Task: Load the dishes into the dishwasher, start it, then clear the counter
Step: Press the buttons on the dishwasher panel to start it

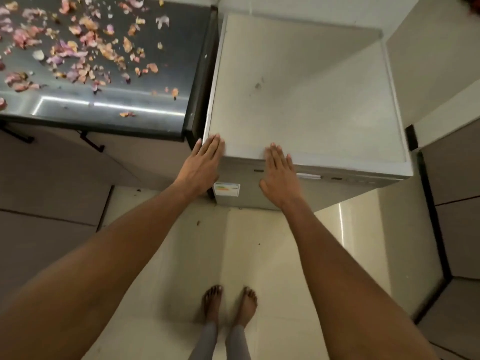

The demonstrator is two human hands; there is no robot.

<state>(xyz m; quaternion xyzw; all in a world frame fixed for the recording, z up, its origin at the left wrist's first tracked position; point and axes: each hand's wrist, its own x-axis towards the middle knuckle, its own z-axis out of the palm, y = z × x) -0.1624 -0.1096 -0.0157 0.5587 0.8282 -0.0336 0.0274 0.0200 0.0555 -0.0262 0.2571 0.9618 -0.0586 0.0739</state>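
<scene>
both hands lie flat, fingers straight, gripping nothing. the left hand (201,165) rests at the front left corner of the dishwasher (306,100); the right hand (279,175) sits just to its 3 o'clock, over the front edge where the top meets the door. the dishwasher is a pale freestanding box filling the frame from centre toward 1 o'clock, its door shut, a control strip (337,178) along the front at 3 o'clock of the right hand, and a label (226,189) below between the two wrists. no dishes show anywhere. the dark counter (145,100) lies at 10 o'clock, touching or nearly touching the machine's left side, and is strewn with peels (78,48).

my judgement: the step is either opening the door to load or pressing it closed before starting; i cannot tell which. to do it well, hook the fingertips under the door's top lip, pull evenly with both hands, and step the feet (230,302) back so the door has room to drop.
</scene>
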